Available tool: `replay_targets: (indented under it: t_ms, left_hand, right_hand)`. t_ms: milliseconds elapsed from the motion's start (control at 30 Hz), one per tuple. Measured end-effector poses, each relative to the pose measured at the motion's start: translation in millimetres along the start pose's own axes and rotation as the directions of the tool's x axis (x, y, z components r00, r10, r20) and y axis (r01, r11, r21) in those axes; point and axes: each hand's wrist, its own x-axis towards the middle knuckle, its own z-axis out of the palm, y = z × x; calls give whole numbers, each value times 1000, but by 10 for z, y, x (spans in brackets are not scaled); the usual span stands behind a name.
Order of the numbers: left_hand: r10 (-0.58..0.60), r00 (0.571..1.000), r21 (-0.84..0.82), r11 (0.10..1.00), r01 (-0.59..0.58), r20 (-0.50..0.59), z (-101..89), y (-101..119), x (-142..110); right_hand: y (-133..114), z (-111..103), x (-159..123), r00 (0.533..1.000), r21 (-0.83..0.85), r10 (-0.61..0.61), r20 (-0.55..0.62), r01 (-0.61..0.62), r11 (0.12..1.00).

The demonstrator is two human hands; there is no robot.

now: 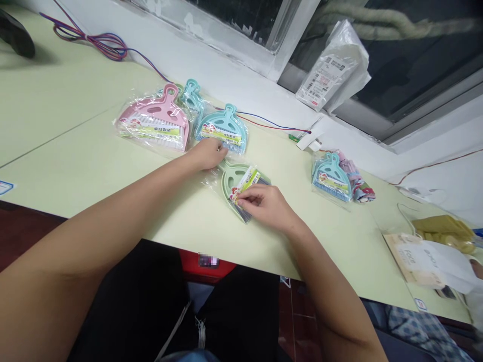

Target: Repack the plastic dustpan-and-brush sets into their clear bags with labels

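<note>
A green dustpan and brush set in a clear bag lies on the table in front of me, its handle toward the back left. My left hand is closed at the handle end, gripping the handle and the bag around it. My right hand rests over the dark bristles, thumb and fingers pinched at the edge of the printed label. Whether it grips the label or the bag film is hidden. Just behind my left hand lies a bagged blue dustpan set, with a pink one to its left.
Another blue set leans behind the pink one. More bagged blue sets lie at the right beside a patterned cloth bundle. Coiled cable runs along the wall. A white package stands on the sill; face-tissue packaging lies far right.
</note>
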Motion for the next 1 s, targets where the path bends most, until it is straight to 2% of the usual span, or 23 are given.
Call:
replay_targets:
  t_ms: [67, 167, 333, 467, 667, 900, 1000]
  left_hand:
    - [6, 1000, -5, 1000, -6, 0, 2, -2, 1]
    - [11, 1000, -10, 1000, -11, 6, 2, -7, 4]
    - [15, 1000, -5, 1000, -15, 13, 1, -14, 11]
    - [18, 1000, 3, 1000, -19, 11, -7, 0, 3]
    - [9, 1000, 7, 1000, -9, 13, -8, 4, -1]
    - [4, 1000, 19, 1000, -4, 9, -15, 9, -5]
    - [2, 1000, 20, 1000, -2, 10, -13, 11, -3]
  right_hand:
    - [50, -70, 3, 998, -76, -15, -58, 11, 997]
    - [181, -180, 15, 989, -287, -97, -112, 61, 956]
    - [368, -216, 31, 992, -395, -115, -42, 90, 914]
    - [335, -201, 32, 995, -456, -100, -2, 88, 886]
    - [293, -208, 35, 998, -447, -68, 0, 61, 893]
    - [363, -172, 65, 994, -378, -110, -23, 94, 921]
    - [318, -219, 68, 990, -370, -117, -84, 78, 926]
